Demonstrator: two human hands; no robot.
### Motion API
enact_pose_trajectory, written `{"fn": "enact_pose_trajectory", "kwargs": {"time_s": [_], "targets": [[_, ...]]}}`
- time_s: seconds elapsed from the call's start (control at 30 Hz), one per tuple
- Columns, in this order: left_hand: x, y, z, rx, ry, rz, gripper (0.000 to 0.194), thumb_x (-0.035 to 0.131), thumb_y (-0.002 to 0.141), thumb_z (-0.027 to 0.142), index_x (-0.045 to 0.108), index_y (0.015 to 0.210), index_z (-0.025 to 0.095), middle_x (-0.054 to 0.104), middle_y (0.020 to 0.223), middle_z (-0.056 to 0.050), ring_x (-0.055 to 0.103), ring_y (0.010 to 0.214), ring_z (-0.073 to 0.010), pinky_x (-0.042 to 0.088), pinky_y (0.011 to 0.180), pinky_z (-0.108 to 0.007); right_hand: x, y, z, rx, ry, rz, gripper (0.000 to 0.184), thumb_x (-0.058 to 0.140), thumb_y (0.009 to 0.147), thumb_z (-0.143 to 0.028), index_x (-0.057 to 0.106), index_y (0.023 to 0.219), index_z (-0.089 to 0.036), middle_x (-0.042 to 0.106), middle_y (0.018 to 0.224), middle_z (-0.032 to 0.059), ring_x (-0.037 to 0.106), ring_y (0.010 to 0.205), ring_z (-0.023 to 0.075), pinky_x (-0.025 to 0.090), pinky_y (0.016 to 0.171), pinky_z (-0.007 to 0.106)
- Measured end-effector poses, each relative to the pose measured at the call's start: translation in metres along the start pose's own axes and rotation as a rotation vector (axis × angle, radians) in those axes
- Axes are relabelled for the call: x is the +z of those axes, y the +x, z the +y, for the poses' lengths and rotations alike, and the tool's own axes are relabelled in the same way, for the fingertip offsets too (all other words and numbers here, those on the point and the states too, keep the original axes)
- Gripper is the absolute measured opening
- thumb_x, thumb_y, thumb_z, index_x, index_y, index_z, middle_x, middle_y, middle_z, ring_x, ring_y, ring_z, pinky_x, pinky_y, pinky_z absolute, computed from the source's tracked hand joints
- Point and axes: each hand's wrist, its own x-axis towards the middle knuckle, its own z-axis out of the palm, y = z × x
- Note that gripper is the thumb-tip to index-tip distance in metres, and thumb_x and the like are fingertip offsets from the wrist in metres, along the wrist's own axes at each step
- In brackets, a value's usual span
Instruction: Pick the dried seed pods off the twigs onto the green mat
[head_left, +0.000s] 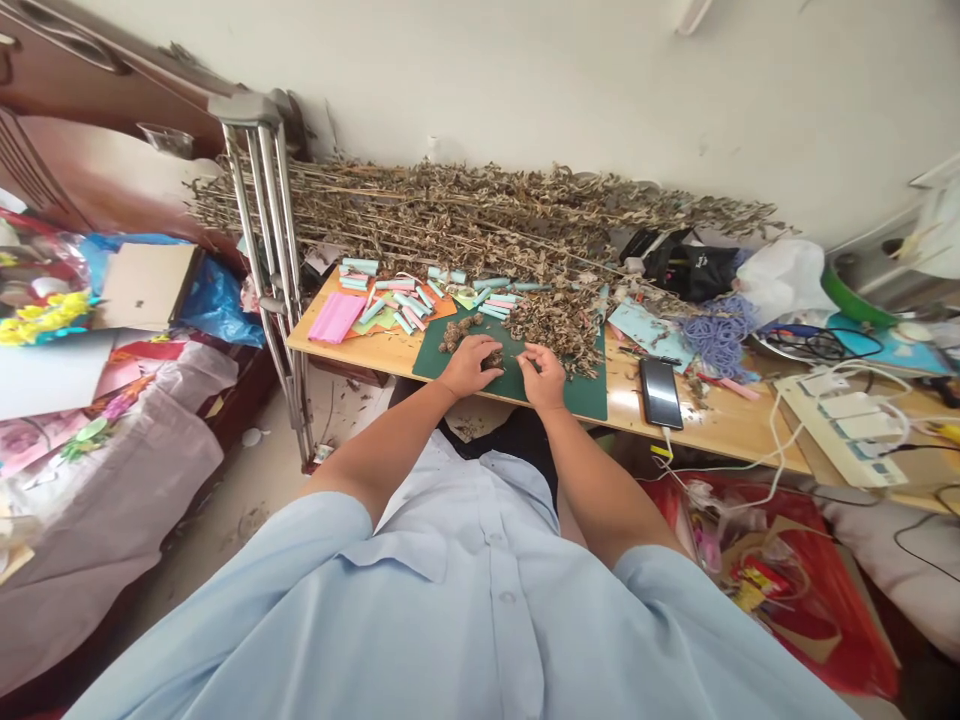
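Over the dark green mat (510, 385), my left hand (469, 370) curls its fingers and thumb around a small brown clump of dried leaves (492, 358). Just to its right, my right hand (543, 378) has thumb and fingertips pressed together; what they hold, if anything, is too small to name. More brown clumps (456, 333) lie beyond the left hand on the mat. A loose pile of dried leaves (559, 328) covers the mat's right side, past my right hand.
Rolled pastel paper tubes (409, 305) and pink paper (336, 316) lie at left. Long dried plant stalks (450, 215) line the wall. On the right are a phone (661, 392), purple yarn (718, 335) and a power strip (844, 425). Crutches (266, 220) stand at the table's left end.
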Motion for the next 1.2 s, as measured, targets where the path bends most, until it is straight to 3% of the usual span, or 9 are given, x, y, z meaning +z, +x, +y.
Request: {"fn": "enact_pose_trajectory", "kwargs": {"time_s": [0.07,0.27,0.4,0.73,0.97,1.2], "targets": [[-0.002,-0.001,0.003,0.013,0.006,0.002,0.046,0.072,0.085,0.037,0.065,0.128,0.02,0.055,0.136,-0.016,0.05,0.129,-0.0296,0.043,0.11,-0.051,-0.001,-0.001,-0.002,-0.052,-0.026,-0.036,0.029,0.061,0.09,-0.035,0.066,0.115,-0.022,0.075,0.096,0.0067,0.071,0.093,0.0224,0.055,0.097,0.044],[-0.004,-0.002,0.01,0.032,0.045,-0.042,0.019,0.06,0.093,0.031,0.076,0.104,0.025,0.056,0.136,-0.011,0.048,0.128,-0.0287,0.042,0.11,-0.053,-0.004,-0.004,-0.011,-0.159,-0.104,-0.161,0.023,0.062,0.092,-0.032,0.069,0.113,-0.026,0.074,0.096,0.0059,0.07,0.097,0.0229,0.056,0.097,0.044],[-0.004,-0.002,0.01,0.051,0.046,-0.052,0.02,0.055,0.095,0.027,0.074,0.095,0.023,0.057,0.136,-0.01,0.048,0.128,-0.0272,0.041,0.111,-0.051,-0.005,-0.005,-0.014,-0.145,-0.104,-0.197,0.022,0.062,0.092,-0.031,0.07,0.113,-0.027,0.074,0.098,0.0065,0.069,0.096,0.0232,0.058,0.093,0.043],[-0.007,-0.001,0.011,0.013,0.001,-0.091,0.02,0.051,0.095,0.022,0.071,0.096,0.022,0.057,0.137,-0.01,0.047,0.129,-0.027,0.041,0.11,-0.052,-0.008,-0.004,-0.015,-0.059,-0.082,-0.17,0.015,0.063,0.092,-0.032,0.07,0.103,-0.025,0.073,0.099,0.0061,0.07,0.092,0.0221,0.058,0.088,0.04],[-0.009,-0.001,0.011,0.009,-0.016,-0.112,0.021,0.051,0.095,0.023,0.071,0.096,0.022,0.058,0.137,-0.01,0.048,0.13,-0.027,0.041,0.111,-0.052,-0.009,-0.005,-0.019,-0.062,-0.064,-0.202,0.029,0.063,0.092,-0.032,0.063,0.12,-0.025,0.073,0.104,0.0066,0.07,0.1,0.0229,0.055,0.098,0.043],[-0.01,-0.001,0.009,-0.006,-0.059,-0.082,0.019,0.052,0.095,0.023,0.071,0.097,0.022,0.06,0.134,-0.01,0.05,0.127,-0.026,0.042,0.111,-0.051,-0.009,-0.003,-0.021,-0.044,-0.084,-0.156,0.025,0.062,0.092,-0.034,0.065,0.115,-0.024,0.074,0.098,0.0054,0.07,0.093,0.0221,0.056,0.095,0.042]]}}
